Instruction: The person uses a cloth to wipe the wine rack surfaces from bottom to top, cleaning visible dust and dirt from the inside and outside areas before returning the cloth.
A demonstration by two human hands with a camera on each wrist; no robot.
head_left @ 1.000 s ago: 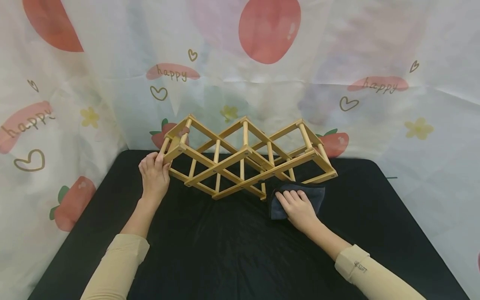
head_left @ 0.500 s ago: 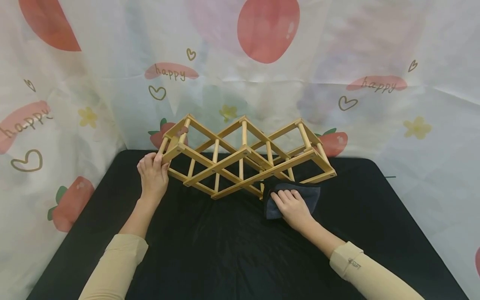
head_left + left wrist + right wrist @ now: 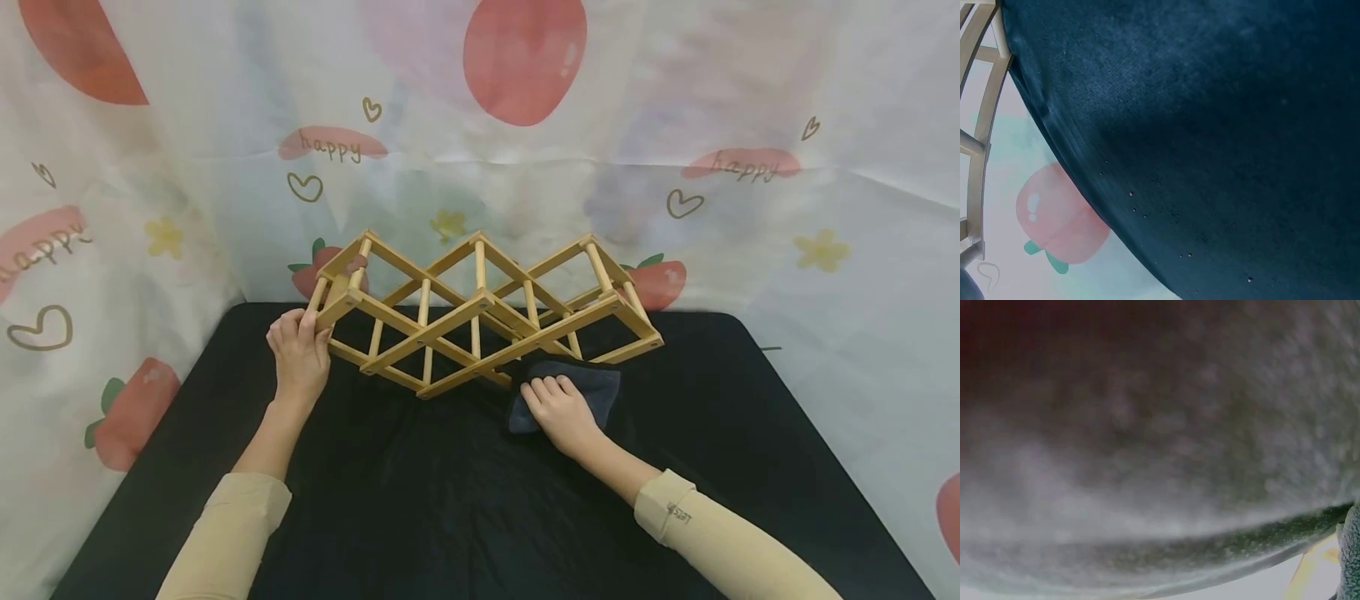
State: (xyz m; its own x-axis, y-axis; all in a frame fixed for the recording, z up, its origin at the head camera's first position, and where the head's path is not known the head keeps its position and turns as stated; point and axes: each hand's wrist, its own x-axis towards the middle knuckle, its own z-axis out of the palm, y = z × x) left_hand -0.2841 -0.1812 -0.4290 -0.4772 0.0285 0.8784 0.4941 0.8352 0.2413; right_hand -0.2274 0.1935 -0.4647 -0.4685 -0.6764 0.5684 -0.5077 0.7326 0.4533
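A wooden lattice rack (image 3: 482,304), made of crossed slats and round dowels, stands stretched out on the black-covered table. My left hand (image 3: 300,358) grips its left end, the fingertips partly hidden behind the wood. With curled fingers, my right hand (image 3: 562,417) holds a dark blue-grey cloth (image 3: 602,390) at the rack's lower front slats, right of centre. The cloth hides part of the lower frame there. In the left wrist view, slats of the rack (image 3: 988,106) show at the left edge. A sliver of fuzzy cloth (image 3: 1350,556) appears at the right wrist view's edge.
The black table cover (image 3: 450,500) reaches forward to a hanging curtain (image 3: 637,92) printed with fruit, hearts and "happy". The rack stands near the table's back edge, close to that curtain. Blurred dark fabric fills most of the right wrist view.
My right hand and the cloth have slid left along the rack's lower front. The left hand keeps its grip at the left end. The whole head view has shifted slightly.
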